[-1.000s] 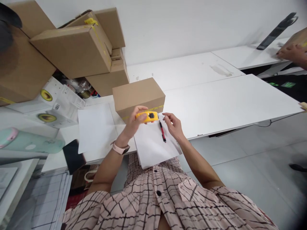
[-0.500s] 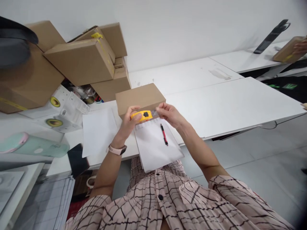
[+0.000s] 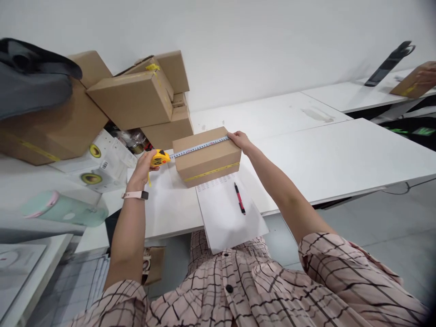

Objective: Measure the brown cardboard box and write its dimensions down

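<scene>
Where the white tabletop point(image 3: 306, 156) ends at its near edge, paper point(image 3: 226, 227) is seen jutting over it, with a red-and-black pen point(image 3: 240, 199) laid on top. Just beyond the paper, a brown cardboard box point(image 3: 204, 162) is set back from that edge, its front face crossed by a yellow strip point(image 3: 213, 172). Across the box's top, the marked blade point(image 3: 200, 145) of a tape measure is stretched. Its yellow case point(image 3: 160, 157) is clasped in the left hand point(image 3: 141, 168), just off the box's left end; at the right end, the blade seems to be clamped in the grip of the right hand point(image 3: 240, 140), its tip hidden. The step in hand is judged to be measuring along the box's top; the next move would call for the blade to be held straight and flat while its figures are read. Toward the tabletop's far left corner, cartons point(image 3: 131, 102) are piled; well off toward the far right, a dark bottle point(image 3: 388, 63) is stood near the wall.
</scene>
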A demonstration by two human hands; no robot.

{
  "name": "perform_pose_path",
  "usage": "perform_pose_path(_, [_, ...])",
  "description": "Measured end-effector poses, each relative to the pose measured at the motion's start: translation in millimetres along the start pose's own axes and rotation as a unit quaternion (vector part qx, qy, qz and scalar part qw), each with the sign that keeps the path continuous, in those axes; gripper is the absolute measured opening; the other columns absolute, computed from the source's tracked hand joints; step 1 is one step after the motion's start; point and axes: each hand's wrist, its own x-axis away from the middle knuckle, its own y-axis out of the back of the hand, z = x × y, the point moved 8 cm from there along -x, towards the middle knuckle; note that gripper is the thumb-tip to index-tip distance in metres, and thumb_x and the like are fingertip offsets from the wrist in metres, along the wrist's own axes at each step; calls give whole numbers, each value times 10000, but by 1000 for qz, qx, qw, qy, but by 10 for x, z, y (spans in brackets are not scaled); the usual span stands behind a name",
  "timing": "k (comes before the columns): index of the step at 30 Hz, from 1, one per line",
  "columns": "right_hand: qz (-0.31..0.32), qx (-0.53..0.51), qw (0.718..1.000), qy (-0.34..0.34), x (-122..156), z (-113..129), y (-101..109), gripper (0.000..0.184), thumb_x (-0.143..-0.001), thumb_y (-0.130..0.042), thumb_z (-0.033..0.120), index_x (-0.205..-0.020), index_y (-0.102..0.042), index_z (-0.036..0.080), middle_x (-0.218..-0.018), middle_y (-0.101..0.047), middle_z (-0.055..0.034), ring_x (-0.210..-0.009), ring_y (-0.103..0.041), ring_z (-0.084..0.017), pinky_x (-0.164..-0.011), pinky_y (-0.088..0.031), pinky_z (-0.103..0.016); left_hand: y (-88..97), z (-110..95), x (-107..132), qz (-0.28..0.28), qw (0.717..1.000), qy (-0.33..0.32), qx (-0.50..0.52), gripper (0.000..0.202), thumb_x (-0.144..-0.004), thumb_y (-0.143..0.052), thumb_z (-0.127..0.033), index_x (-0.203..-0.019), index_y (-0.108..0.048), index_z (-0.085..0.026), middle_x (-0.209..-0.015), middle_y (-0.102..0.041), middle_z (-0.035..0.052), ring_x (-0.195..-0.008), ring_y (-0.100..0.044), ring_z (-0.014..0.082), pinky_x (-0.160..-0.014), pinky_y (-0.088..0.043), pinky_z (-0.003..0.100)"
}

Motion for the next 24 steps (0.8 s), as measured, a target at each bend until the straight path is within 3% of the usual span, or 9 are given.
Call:
perform_pose_path(3, [25,22,999,-11,29,-30,-48,365,-828,-689,527,-906,-574,190,-1061,-691,-105,-869,-621,-201,-720,-467,-309,-109,13,-20,14,1000,-9,6,396,-732,-663,-484,-948,-661,-153,-863,-685,52,-650,-604,130,-502,-476,201])
perform_pose_path(6, [32,18,999,-20,46,-43,-26,396,-831,-683,540,-950,-603,171,-1127,-693,-143,-918,-644,-233,-753,-483,-332,-179,11,-35,25,1000,-9,13,404,-733,-652,-496,-952,-669,-158,-855,-679,51,-649,-598,134,-487,-461,200])
perform_pose_path(11, [26,28,999,-20,46,-47,-27,374,-846,-678,540,-822,-613,172,-990,-705,-126,-832,-630,-211,-706,-456,-329,-173,59,-50,19,1000,-1,12,410,-736,-651,-506,-953,-668,-158,-837,-676,48,-612,-575,122,-485,-451,197])
perform_pose_path(16, [-53,116,991,35,48,65,82,402,-867,-677,481,-631,-495,210,-697,-590,-34,-660,-507,-152,-643,-389,-317,-152,-35,5,22,1000,4,1,415,-732,-659,-483,-960,-704,-139,-865,-715,75,-628,-591,129,-503,-454,198])
perform_pose_path(18, [-70,120,988,60,60,145,143,391,-874,-683,434,-619,-484,214,-647,-539,-9,-631,-466,-138,-647,-383,-313,-137,-187,152,34,999,-24,-12,403,-729,-690,-465,-960,-731,-137,-917,-737,94,-679,-617,140,-517,-458,195])
perform_pose_path(20, [-60,81,990,94,80,264,178,361,-884,-680,412,-638,-510,210,-645,-520,4,-625,-449,-129,-658,-389,-307,-221,-325,431,92,994,-57,-26,439,-721,-741,-449,-1047,-751,-155,-998,-753,104,-738,-650,160,-531,-476,201])
perform_pose_path(22, [-33,31,989,143,118,445,164,321,-895,-670,407,-679,-550,202,-671,-532,5,-638,-451,-124,-677,-402,-301,-451,-313,839,194,980,-46,-25,537,-693,-800,-421,-1173,-732,-191,-1036,-755,104,-741,-676,183,-531,-508,233])
perform_pose_path(24, [12,12,981,194,167,656,68,287,-887,-681,396,-706,-585,195,-705,-567,-3,-673,-474,-127,-710,-421,-297,-822,-137,1332,318,948,16,12,588,-679,-825,-399,-1225,-706,-215,-1021,-748,108,-697,-695,205,-514,-538,279])
